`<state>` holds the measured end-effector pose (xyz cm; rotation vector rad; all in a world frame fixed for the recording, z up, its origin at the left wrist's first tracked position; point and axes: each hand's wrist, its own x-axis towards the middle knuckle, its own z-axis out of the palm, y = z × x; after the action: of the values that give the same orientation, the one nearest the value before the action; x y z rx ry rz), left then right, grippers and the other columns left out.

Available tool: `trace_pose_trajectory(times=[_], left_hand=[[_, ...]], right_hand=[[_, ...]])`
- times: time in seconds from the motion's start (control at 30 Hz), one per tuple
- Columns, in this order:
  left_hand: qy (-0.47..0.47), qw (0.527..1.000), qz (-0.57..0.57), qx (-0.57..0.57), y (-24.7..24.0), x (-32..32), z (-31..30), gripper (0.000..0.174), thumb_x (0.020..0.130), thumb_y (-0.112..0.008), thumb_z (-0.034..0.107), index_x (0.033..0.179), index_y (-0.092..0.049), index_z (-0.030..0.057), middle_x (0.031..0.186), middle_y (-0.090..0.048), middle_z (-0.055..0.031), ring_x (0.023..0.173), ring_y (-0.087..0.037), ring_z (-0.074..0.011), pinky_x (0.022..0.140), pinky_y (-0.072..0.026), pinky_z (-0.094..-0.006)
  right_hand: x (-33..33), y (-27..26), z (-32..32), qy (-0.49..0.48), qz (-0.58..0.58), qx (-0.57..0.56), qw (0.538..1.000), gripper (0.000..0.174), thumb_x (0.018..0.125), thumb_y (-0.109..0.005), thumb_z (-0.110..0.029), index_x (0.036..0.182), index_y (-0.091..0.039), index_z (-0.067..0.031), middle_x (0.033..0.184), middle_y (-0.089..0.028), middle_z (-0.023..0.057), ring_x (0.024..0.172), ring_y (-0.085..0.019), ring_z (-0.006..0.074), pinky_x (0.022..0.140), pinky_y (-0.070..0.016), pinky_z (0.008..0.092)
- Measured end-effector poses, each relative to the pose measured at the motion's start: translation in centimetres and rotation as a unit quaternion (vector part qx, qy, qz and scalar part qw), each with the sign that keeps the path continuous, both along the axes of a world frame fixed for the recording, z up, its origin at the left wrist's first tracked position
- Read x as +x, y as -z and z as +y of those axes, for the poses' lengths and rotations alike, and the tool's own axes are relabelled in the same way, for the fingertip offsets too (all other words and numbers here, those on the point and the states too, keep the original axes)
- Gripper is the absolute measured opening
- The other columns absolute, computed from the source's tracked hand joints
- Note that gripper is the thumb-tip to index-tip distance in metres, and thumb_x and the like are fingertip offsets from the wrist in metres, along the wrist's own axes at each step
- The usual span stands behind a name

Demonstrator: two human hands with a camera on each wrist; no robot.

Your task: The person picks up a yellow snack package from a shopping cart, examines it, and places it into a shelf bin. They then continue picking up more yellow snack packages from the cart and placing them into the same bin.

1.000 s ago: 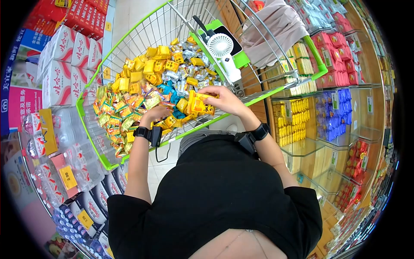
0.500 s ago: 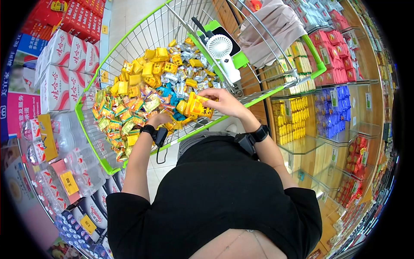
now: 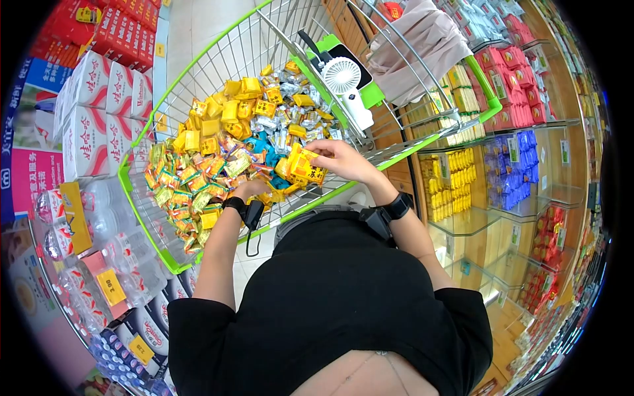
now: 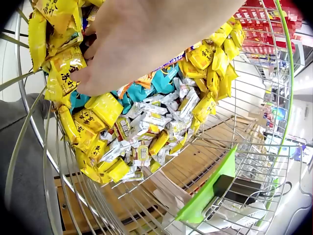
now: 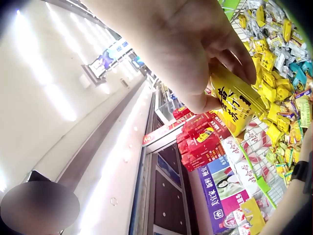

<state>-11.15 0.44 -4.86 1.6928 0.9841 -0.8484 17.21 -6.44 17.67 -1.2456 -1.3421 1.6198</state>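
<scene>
R hand (image 3: pixel 340 160) pinches a yellow pack (image 3: pixel 305 167) nr the person-side edge of the cart (image 3: pixel 175 266); if thumb slips, pack could drop o/s the rim. L hand (image 3: pixel 249 191) is in the pile (image 3: pixel 191 168), can't tell its grip; a hard stir might spill loose pcs.

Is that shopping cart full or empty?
Partly full: wrapped packets lie heaped in the cart, but the head view shows part of it bare.

cart (image 3: pixel 487 86) at my twelve o'clock, packets (image 3: pixel 230 111) heaped inside at eleven, cartons (image 3: pixel 119 86) at ten, stocked shelves (image 3: pixel 465 224) at two
</scene>
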Motion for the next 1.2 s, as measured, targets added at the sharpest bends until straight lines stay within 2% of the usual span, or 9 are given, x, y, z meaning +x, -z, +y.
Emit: trace_pose_trajectory(times=[0.5,0.57,0.67,0.8,0.87,0.9,1.0,1.13,1.2], left_hand=[[0.177,0.984,0.027,-0.018,0.8,2.3,-0.2,0.044,0.077,-0.048,0.039,0.106,-0.054,0.0066,0.117,-0.047,-0.0107,0.105,-0.046,-0.0247,0.083,-0.0376,-0.0339],[0.125,0.991,0.017,-0.035,2.3,1.4,0.0,0.043,0.078,-0.049,0.038,0.106,-0.054,0.0065,0.115,-0.049,-0.0105,0.104,-0.046,-0.0236,0.083,-0.0371,-0.0334],[0.041,0.996,0.062,-0.042,-4.1,3.5,-0.3,0.046,0.078,-0.047,0.041,0.108,-0.053,0.006,0.117,-0.047,-0.0113,0.105,-0.046,-0.0241,0.083,-0.0373,-0.0337],[0.041,0.999,-0.008,-0.032,-1.1,1.8,0.4,0.044,0.079,-0.048,0.036,0.107,-0.051,0.0026,0.104,-0.054,-0.0082,0.089,-0.051,-0.0187,0.077,-0.0393,-0.032],[-0.124,0.986,-0.04,-0.107,0.7,0.8,0.9,0.039,0.079,-0.049,0.032,0.104,-0.054,0.0024,0.098,-0.056,-0.0061,0.08,-0.053,-0.0152,0.07,-0.0419,-0.0302],[-0.063,0.99,-0.093,-0.089,0.3,0.7,1.5,0.034,0.08,-0.049,0.029,0.101,-0.056,0.0034,0.094,-0.058,-0.005,0.076,-0.053,-0.0128,0.063,-0.0431,-0.0284],[-0.069,0.989,-0.113,-0.072,-1.9,1.0,2.4,0.033,0.08,-0.049,0.03,0.1,-0.057,0.0044,0.088,-0.059,-0.0061,0.072,-0.054,-0.0135,0.059,-0.0432,-0.0279],[-0.05,0.99,-0.128,0.014,-8.2,3.0,4.0,0.032,0.074,-0.047,0.009,0.105,-0.055,0.0046,0.091,-0.06,-0.0074,0.074,-0.057,-0.0157,0.065,-0.045,-0.03],[-0.043,0.981,-0.187,0.03,-11.2,3.0,4.7,0.029,0.079,-0.044,0.013,0.104,-0.056,0.0056,0.088,-0.06,-0.0064,0.072,-0.057,-0.0147,0.065,-0.0445,-0.0274]], right_hand=[[-0.2,-0.6,-0.9,0.078,-0.016,0.01,0.997,0.027,0.075,-0.054,-0.012,0.099,-0.053,0.0012,0.077,-0.057,0.0038,0.068,-0.049,0.0075,0.063,-0.0409,0.0225],[0.3,0.1,-1.2,0.067,-0.017,-0.005,0.998,0.028,0.077,-0.053,-0.01,0.102,-0.052,0.001,0.083,-0.057,0.0038,0.074,-0.049,0.0073,0.068,-0.0408,0.0222],[0.7,-0.8,-1.7,0.044,-0.005,-0.024,0.999,0.028,0.078,-0.053,-0.009,0.104,-0.051,0.0007,0.089,-0.056,0.0037,0.08,-0.049,0.0072,0.073,-0.0404,0.0221],[0.9,-0.7,-2.2,0.008,0.007,-0.001,1.0,0.028,0.077,-0.055,-0.011,0.103,-0.052,0.0007,0.091,-0.055,0.0042,0.082,-0.049,0.0082,0.074,-0.0398,0.0226],[1.2,-1.2,-2.4,-0.001,-0.005,-0.002,1.0,0.029,0.078,-0.056,-0.012,0.103,-0.051,0.0009,0.093,-0.055,0.0044,0.083,-0.049,0.0091,0.074,-0.04,0.0231],[1.2,-1.2,-2.6,-0.023,-0.005,-0.012,1.0,0.03,0.078,-0.056,-0.013,0.103,-0.051,0.001,0.094,-0.055,0.0046,0.083,-0.049,0.0091,0.074,-0.0401,0.0232],[1.6,-1.3,-3.0,-0.066,-0.025,-0.013,0.997,0.032,0.078,-0.057,-0.016,0.105,-0.05,0.0005,0.096,-0.054,0.0062,0.085,-0.05,0.0111,0.075,-0.0403,0.0243],[2.3,-2.0,-3.7,-0.111,-0.059,0.065,0.99,0.033,0.079,-0.056,-0.021,0.105,-0.05,-0.0015,0.095,-0.053,0.0084,0.087,-0.05,0.016,0.075,-0.0398,0.0265],[2.6,-1.9,-4.1,-0.111,-0.068,0.077,0.988,0.033,0.079,-0.056,-0.022,0.105,-0.05,-0.0022,0.095,-0.053,0.009,0.087,-0.05,0.0175,0.075,-0.0395,0.0271]])
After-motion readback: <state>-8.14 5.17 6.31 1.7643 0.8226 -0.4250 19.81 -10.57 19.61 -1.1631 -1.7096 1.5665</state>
